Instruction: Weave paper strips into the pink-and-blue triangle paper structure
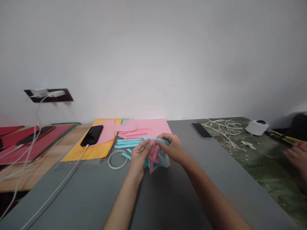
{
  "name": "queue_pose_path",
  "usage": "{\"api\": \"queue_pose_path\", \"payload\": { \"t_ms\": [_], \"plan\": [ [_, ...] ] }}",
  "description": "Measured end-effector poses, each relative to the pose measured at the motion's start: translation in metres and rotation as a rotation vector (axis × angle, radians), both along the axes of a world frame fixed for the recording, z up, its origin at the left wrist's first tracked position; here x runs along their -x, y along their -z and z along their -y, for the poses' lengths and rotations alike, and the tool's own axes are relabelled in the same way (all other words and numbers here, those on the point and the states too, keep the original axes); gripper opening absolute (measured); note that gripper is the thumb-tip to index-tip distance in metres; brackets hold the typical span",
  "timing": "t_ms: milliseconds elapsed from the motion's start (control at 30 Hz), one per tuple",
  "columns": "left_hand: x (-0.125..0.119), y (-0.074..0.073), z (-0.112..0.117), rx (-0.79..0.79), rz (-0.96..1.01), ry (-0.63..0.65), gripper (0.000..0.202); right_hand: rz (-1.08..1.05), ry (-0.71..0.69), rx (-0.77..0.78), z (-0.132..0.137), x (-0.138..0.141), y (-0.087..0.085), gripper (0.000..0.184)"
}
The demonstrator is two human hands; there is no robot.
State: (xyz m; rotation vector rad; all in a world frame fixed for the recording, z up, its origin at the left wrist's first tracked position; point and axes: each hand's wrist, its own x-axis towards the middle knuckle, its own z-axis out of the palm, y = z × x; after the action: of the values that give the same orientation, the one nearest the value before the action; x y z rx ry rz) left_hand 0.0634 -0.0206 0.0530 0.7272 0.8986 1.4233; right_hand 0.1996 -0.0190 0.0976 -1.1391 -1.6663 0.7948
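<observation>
Between my two hands is a woven piece of pink and light-blue paper strips [154,158], its loose ends sticking out below and to the right. My left hand [140,155] pinches its upper left side with thumb and fingers. Across from it, my right hand [173,147] grips the upper right side, thumb and fingertips on a blue strip. The fingertips nearly meet at the top and hide part of the weave. Loose light-blue strips [128,143] lie just left of my hands, beside a white ring [117,159] that looks like a tape roll.
Behind lie pink sheets [153,125] and cut pink strips. A charging phone [92,135] rests on a yellow folder [72,155]; its white cable crosses the grey table. At right are another phone [201,130], white cords [225,127] and another person's hand [297,156].
</observation>
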Motion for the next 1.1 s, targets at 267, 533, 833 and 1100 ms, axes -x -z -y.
{"api": "queue_pose_path", "payload": {
  "t_ms": [267,533,833,1100],
  "plan": [
    [-0.002,-0.002,0.0011,-0.005,-0.023,-0.021,0.039,-0.016,-0.023,0.051,-0.0027,-0.0021,0.0036,0.017],
    [-0.0056,0.0001,0.0022,-0.011,-0.018,-0.033,0.04,-0.008,-0.014,0.059,-0.0027,-0.0026,0.0039,0.013],
    [-0.0066,-0.0021,0.0038,-0.018,-0.046,-0.029,0.042,0.036,0.027,0.027,0.0003,-0.0044,-0.0017,0.014],
    [-0.0074,-0.0031,0.0048,-0.011,-0.041,-0.046,0.04,-0.005,0.035,0.049,-0.0012,-0.001,0.0007,0.017]
  ]
}}
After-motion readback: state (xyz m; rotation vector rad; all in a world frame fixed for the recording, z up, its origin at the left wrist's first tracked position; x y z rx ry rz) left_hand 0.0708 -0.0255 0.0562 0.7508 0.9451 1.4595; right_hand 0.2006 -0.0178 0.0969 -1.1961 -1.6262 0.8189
